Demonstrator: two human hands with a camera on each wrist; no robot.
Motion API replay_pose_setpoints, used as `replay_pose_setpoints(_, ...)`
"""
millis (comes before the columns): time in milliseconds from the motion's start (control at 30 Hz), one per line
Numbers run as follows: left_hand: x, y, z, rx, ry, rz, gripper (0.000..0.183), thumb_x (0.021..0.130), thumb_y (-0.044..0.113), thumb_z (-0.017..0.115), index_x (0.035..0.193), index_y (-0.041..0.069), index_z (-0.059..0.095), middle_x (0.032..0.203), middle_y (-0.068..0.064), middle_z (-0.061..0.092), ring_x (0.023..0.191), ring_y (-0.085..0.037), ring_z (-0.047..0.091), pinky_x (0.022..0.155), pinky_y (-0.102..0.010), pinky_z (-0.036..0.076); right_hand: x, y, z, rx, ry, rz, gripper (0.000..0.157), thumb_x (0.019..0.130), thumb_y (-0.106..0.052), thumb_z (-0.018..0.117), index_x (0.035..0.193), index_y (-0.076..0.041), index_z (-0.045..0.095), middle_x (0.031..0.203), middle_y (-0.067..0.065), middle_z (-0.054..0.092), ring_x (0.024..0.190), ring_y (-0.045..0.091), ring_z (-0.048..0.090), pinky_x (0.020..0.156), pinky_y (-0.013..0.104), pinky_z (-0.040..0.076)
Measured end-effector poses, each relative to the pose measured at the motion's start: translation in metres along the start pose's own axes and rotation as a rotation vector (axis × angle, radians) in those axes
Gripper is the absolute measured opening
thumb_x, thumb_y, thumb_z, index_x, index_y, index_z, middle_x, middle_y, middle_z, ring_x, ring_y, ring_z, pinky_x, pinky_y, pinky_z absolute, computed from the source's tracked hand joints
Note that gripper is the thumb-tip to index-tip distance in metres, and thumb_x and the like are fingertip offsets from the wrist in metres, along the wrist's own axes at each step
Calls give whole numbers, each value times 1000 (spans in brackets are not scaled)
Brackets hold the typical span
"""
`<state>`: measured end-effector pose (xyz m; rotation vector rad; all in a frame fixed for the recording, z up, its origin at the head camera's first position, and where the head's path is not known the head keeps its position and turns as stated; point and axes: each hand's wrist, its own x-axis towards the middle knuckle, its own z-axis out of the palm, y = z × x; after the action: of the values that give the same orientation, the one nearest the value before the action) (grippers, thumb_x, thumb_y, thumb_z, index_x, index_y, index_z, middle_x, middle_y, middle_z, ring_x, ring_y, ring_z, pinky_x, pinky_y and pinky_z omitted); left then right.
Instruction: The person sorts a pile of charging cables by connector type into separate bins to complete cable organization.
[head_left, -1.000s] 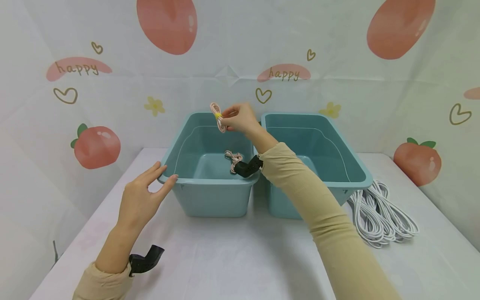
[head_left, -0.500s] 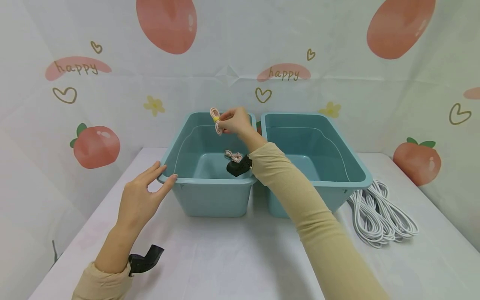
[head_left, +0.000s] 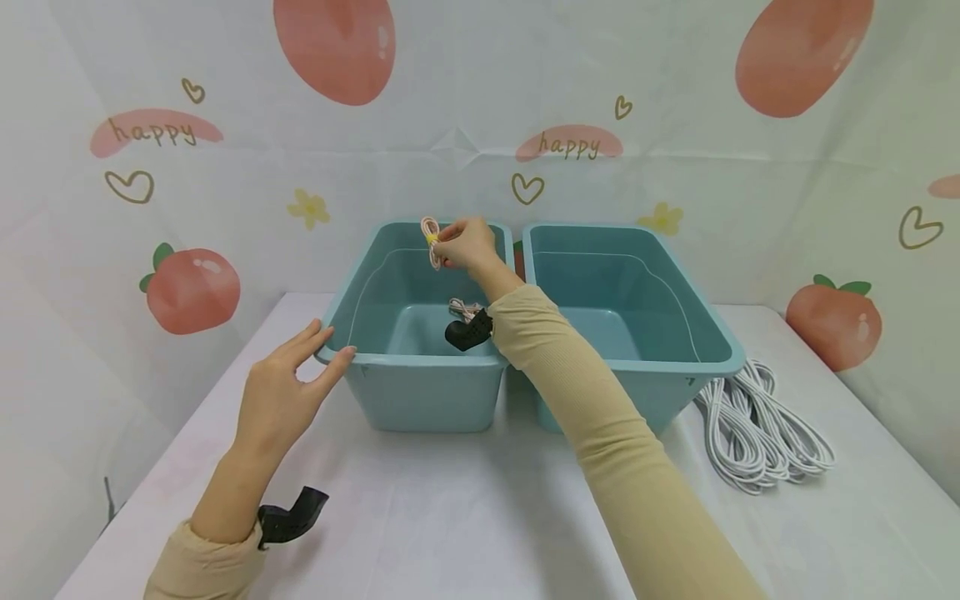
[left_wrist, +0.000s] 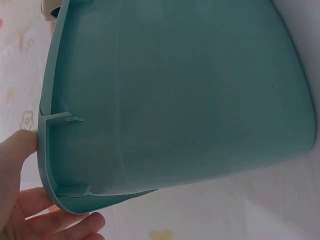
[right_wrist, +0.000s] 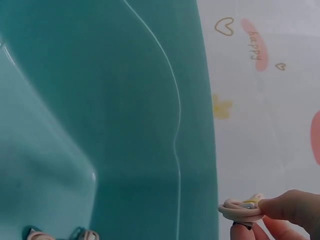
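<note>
My right hand [head_left: 467,244] pinches a small bundle of pale pink cable [head_left: 431,237] between thumb and fingers, with a yellow tie round its middle. It holds the bundle over the back part of the left teal plastic bin [head_left: 427,396]. In the right wrist view the coiled cable [right_wrist: 240,212] overlaps the bin's rim. My left hand [head_left: 281,396] grips the near left corner of that bin; the left wrist view has its thumb and fingers around the rim [left_wrist: 44,160]. Another pink cable bundle [head_left: 462,307] lies inside, partly hidden by the black wrist mount [head_left: 468,332].
A second teal bin [head_left: 615,250] stands right beside the first. Large coils of white cord [head_left: 757,433] lie on the table by its right side. Behind both bins hangs a printed backdrop [head_left: 457,108]. The white tablecloth [head_left: 420,508] stretches in front.
My right hand has moved slightly left and down with the cable bundle, further over the left bin. The left hand keeps its place at the corner.
</note>
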<state>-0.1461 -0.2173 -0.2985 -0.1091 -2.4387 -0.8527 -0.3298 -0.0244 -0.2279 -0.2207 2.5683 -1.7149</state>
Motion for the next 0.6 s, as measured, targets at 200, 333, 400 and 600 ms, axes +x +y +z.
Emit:
replay_pose_setpoints(200,0,0,0,7,0,-4,49,87,33,65,123,0,60,132,-20,54,124,-41,49,97,-58,43,2,1,-1,-41,4,18,23,86,-6,62,108,1,64,115,17,60,70,14,60,64,21,56)
replay_pose_setpoints(333,1,1,-1,4,-3,-5,49,87,33,65,123,1,60,133,-20,54,124,-41,49,97,-58,42,3,1,-2,-79,-5,41,30,87,-12,65,114,-1,62,123,17,56,91,24,64,79,30,57)
replay_pose_setpoints(400,1,2,-1,2,-5,-5,49,87,33,66,123,1,60,133,-20,54,124,-42,49,98,-58,42,3,1,-3,-112,-30,55,34,87,-17,65,118,-3,60,129,16,52,101,28,63,86,35,55)
replay_pose_setpoints(600,0,2,-2,-1,-14,-14,50,86,33,66,124,2,60,134,-21,53,125,-43,48,97,-59,41,-1,-1,-5,-122,-107,64,36,88,-20,64,122,-7,59,139,13,45,110,31,60,93,38,51)
